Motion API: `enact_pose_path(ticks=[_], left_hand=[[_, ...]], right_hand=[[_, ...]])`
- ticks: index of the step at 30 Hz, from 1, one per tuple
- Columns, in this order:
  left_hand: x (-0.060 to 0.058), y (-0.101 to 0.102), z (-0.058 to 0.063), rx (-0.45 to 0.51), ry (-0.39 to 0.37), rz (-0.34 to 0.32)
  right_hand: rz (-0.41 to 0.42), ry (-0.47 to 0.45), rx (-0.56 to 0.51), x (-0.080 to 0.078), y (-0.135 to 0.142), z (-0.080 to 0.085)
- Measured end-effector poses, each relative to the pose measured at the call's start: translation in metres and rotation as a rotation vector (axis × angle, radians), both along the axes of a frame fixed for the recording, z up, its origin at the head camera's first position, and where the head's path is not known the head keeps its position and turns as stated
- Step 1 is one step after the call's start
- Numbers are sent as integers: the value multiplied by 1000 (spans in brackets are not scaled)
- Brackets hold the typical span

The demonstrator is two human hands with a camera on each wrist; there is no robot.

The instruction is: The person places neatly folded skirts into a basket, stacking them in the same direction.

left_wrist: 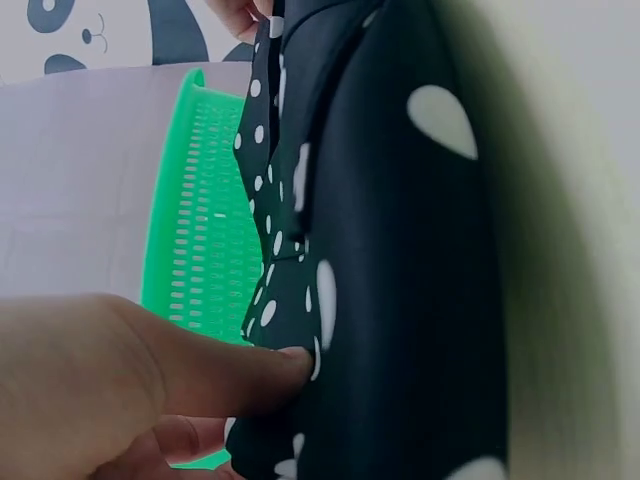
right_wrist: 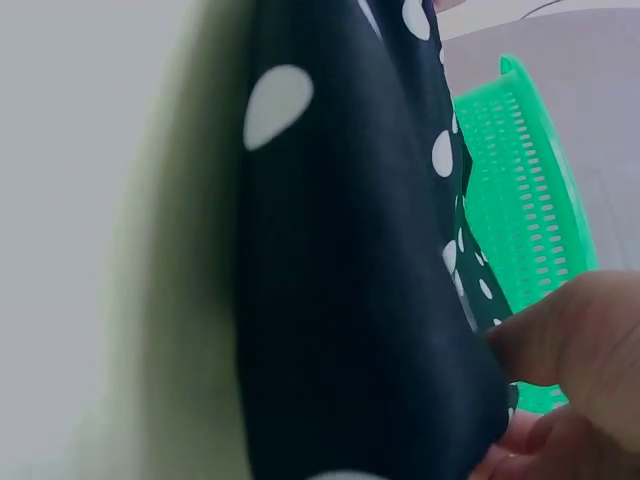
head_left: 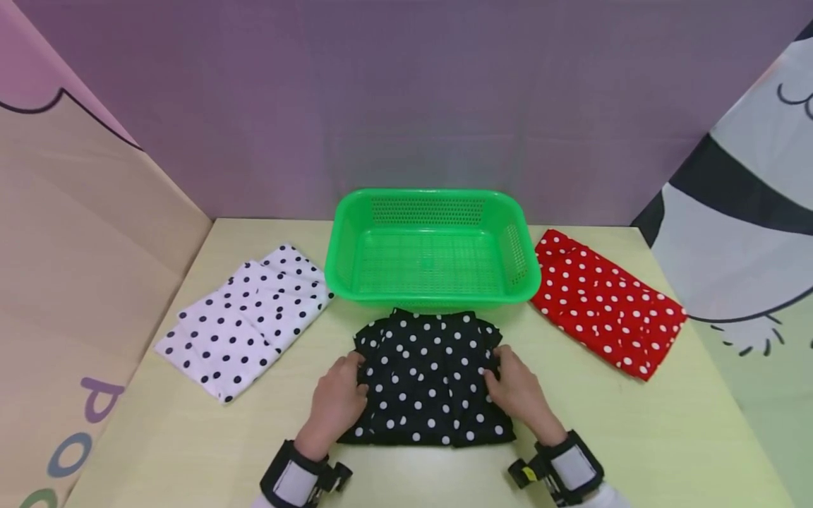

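Observation:
A folded black cloth with white polka dots [head_left: 425, 381] lies on the table in front of the green basket. My left hand [head_left: 339, 398] grips its left edge; in the left wrist view the thumb [left_wrist: 270, 375] presses on top with fingers below. At the right edge, my right hand [head_left: 517, 388] pinches the cloth too. The right wrist view shows that thumb [right_wrist: 530, 345] on the black fabric [right_wrist: 340, 280], with the other fingers partly hidden under it.
The green perforated basket [head_left: 365, 291] stands at the back centre. To its left lies a folded white cloth with black dots [head_left: 248, 317], to its right a folded red cloth with white dots [head_left: 606, 303]. A purple backdrop [head_left: 419, 92] rises behind the table [head_left: 667, 430].

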State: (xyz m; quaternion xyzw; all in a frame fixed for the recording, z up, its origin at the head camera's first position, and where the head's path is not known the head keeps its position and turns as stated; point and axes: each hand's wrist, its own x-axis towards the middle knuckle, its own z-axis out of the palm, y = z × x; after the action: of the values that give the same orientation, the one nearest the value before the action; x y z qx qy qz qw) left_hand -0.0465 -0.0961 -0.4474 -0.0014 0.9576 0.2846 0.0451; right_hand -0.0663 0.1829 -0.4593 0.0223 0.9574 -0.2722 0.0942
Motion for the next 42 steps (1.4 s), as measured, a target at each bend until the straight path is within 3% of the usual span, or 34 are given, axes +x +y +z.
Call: enact_pose_path(ticks=[10, 21, 27, 42], left_hand=[[12, -5, 7, 77, 48, 11], [19, -4, 17, 110, 98, -4], [14, -2, 21, 114, 174, -14], [-7, -2, 33, 114, 239, -21]], right_hand=[[2, 178, -11, 18, 2, 10], [2, 263, 1, 26, 7, 23], [3, 304, -13, 18, 8, 31], [4, 348, -59, -5, 6, 47]])
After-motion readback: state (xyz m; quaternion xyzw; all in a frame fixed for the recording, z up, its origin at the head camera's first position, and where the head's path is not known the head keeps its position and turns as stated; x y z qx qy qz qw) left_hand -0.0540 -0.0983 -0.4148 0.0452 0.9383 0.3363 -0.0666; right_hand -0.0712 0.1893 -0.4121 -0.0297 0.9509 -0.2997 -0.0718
